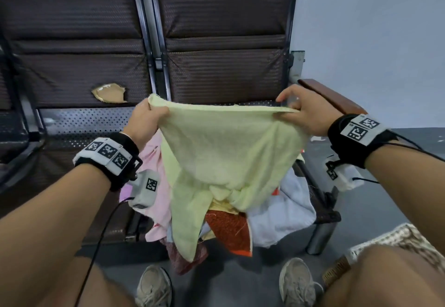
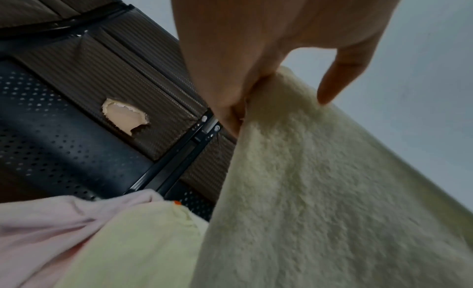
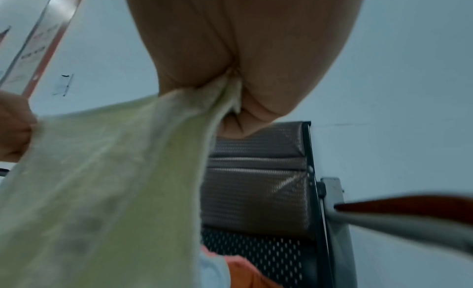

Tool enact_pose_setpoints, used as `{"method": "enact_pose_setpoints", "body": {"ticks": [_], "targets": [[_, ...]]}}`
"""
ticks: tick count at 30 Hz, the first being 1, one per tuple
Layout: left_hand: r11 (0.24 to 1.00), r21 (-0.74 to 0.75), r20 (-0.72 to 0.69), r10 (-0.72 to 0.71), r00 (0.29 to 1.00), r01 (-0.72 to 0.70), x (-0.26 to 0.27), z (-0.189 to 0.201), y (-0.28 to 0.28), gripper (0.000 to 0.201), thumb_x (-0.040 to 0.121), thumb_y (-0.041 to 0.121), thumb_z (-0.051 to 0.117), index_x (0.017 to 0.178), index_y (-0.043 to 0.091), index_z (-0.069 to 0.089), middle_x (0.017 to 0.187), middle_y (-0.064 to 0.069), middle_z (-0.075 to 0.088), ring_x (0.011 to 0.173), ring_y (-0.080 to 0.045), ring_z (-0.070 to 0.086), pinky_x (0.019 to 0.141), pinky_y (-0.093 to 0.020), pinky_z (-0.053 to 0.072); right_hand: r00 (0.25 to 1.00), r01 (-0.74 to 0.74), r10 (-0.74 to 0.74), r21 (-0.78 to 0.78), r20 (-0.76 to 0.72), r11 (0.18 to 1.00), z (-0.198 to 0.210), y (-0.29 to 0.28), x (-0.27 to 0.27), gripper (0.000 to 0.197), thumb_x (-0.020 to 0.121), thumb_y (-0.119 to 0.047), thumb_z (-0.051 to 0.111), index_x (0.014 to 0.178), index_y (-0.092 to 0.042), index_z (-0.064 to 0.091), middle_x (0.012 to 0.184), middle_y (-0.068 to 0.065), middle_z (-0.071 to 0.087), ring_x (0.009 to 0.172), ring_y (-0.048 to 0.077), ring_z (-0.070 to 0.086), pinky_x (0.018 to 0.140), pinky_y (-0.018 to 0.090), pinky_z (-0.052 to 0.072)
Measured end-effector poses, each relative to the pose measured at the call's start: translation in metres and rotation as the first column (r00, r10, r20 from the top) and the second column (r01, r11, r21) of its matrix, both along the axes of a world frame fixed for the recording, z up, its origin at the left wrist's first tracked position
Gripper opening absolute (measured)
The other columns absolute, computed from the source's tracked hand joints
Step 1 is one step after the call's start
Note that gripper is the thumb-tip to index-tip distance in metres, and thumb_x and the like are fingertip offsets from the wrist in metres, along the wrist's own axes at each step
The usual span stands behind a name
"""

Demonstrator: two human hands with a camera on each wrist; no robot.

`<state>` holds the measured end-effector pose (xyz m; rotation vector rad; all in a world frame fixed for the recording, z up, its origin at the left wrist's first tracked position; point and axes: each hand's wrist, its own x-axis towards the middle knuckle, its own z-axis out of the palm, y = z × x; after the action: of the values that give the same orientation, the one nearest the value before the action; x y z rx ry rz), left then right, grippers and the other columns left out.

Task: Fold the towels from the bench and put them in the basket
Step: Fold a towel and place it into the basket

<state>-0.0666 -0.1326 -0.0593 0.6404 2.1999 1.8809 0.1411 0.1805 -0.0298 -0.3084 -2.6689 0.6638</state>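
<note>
From overhead, the left hand (image 1: 147,118) and right hand (image 1: 305,111) each pinch a top corner of a pale yellow-green towel (image 1: 224,157), stretched between them; its lower part sags at 6 o'clock onto a heap of towels (image 1: 284,212) on the surface (image 1: 79,123), a perforated metal seat with brown ribbed padding. A woven basket (image 1: 395,239) sits at 4 o'clock, partly cut off.

The left wrist camera adds the towel's fluffy terry pile (image 2: 320,191), thumb and fingers (image 2: 230,102) clamped on its edge, a pink cloth (image 2: 46,221) at 8 o'clock, and a torn hole (image 2: 125,118) in the padding.

The right wrist camera is blurred: palm folds squeeze the bunched corner (image 3: 230,94); fingertips are hidden.
</note>
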Motion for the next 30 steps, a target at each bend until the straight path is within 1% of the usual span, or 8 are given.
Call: {"method": "enact_pose_setpoints", "body": {"ticks": [3, 8, 10, 13, 18, 21, 24, 30], "targets": [[1.000, -0.026, -0.093, -0.008, 0.996, 0.006, -0.007, 0.028, -0.006, 0.035, 0.077, 0.020, 0.077, 0.105, 0.004, 0.064, 0.101, -0.020, 0.072, 0.086, -0.027, 0.068, 0.077, -0.046, 0.055, 0.991, -0.036, 0.016, 0.145, 0.133, 0.989, 0.027, 0.000, -0.002, 0.013, 0.098, -0.029, 0.060, 0.105, -0.023, 0.069, 0.095, -0.007, 0.067, 0.092, 0.015, 0.064, 0.079, 0.030, 0.046], [0.999, -0.030, -0.227, 0.018, 0.974, -0.026, -0.010, 0.067, -0.008, 0.022, 0.078, 0.030, 0.084, 0.093, 0.016, 0.075, 0.091, -0.004, 0.078, 0.081, -0.016, 0.075, 0.067, -0.029, 0.058, 0.986, 0.160, -0.162, 0.045, 0.036, 0.986, 0.060, -0.011, -0.005, 0.025, 0.091, -0.009, 0.039, 0.076, -0.012, 0.059, 0.073, 0.005, 0.058, 0.074, 0.025, 0.055, 0.062, 0.032, 0.041], [0.997, -0.027, -0.270, 0.068, 0.961, -0.078, -0.008, 0.080, -0.007, 0.019, 0.079, 0.039, 0.081, 0.087, 0.022, 0.077, 0.085, 0.002, 0.078, 0.079, -0.015, 0.074, 0.068, -0.030, 0.058, 0.977, 0.200, -0.200, -0.007, -0.078, 0.980, 0.070, -0.019, -0.007, 0.026, 0.088, -0.015, 0.036, 0.072, -0.004, 0.054, 0.071, 0.015, 0.055, 0.070, 0.026, 0.049, 0.063, 0.034, 0.037], [0.989, 0.053, -0.274, 0.147, 0.950, -0.137, -0.007, 0.093, 0.000, 0.021, 0.084, 0.042, 0.074, 0.085, 0.022, 0.076, 0.082, 0.003, 0.076, 0.072, -0.014, 0.069, 0.062, -0.031, 0.055, 0.971, 0.203, -0.210, -0.071, -0.116, 0.977, 0.086, -0.028, -0.009, 0.033, 0.084, -0.035, 0.041, 0.063, -0.010, 0.041, 0.061, 0.005, 0.040, 0.059, 0.020, 0.036, 0.058, 0.035, 0.031], [0.962, 0.179, -0.137, 0.232, 0.963, -0.206, -0.002, 0.100, 0.021, 0.024, 0.093, 0.027, 0.068, 0.101, 0.005, 0.073, 0.087, -0.003, 0.073, 0.080, -0.018, 0.070, 0.067, -0.026, 0.059, 0.984, 0.142, -0.172, -0.376, -0.048, 0.915, 0.096, -0.033, -0.015, 0.048, 0.082, -0.054, 0.060, 0.073, -0.007, 0.062, 0.069, 0.009, 0.052, 0.063, 0.019, 0.049, 0.063, 0.034, 0.041], [0.934, 0.284, 0.065, 0.207, 0.976, -0.217, 0.011, 0.105, 0.042, 0.025, 0.091, 0.023, 0.070, 0.108, 0.005, 0.073, 0.105, -0.013, 0.074, 0.100, -0.028, 0.071, 0.089, -0.045, 0.059, 0.982, 0.149, -0.188, -0.551, -0.015, 0.821, 0.097, -0.043, -0.024, 0.058, 0.082, -0.054, 0.066, 0.090, 0.003, 0.070, 0.087, 0.013, 0.067, 0.078, 0.028, 0.064, 0.073, 0.042, 0.050], [0.922, 0.367, 0.145, 0.078, 0.986, -0.127, 0.039, 0.106, 0.065, 0.024, 0.092, 0.019, 0.068, 0.106, 0.001, 0.071, 0.101, -0.015, 0.073, 0.087, -0.027, 0.069, 0.079, -0.044, 0.057, 0.984, 0.124, -0.177, -0.634, -0.021, 0.763, 0.098, -0.064, -0.032, 0.049, 0.095, -0.037, 0.062, 0.111, 0.008, 0.069, 0.115, 0.023, 0.071, 0.107, 0.039, 0.068, 0.096, 0.055, 0.052], [0.943, 0.283, -0.057, -0.163, 0.985, 0.173, 0.098, 0.087, 0.095, 0.009, 0.091, 0.020, 0.071, 0.087, 0.013, 0.074, 0.085, -0.012, 0.072, 0.077, -0.020, 0.066, 0.072, -0.040, 0.057, 0.996, 0.015, -0.074, -0.769, -0.042, 0.640, 0.093, -0.098, -0.038, 0.029, 0.101, -0.026, 0.056, 0.104, 0.002, 0.065, 0.085, 0.010, 0.066, 0.063, 0.014, 0.065, 0.057, 0.021, 0.048]]}}
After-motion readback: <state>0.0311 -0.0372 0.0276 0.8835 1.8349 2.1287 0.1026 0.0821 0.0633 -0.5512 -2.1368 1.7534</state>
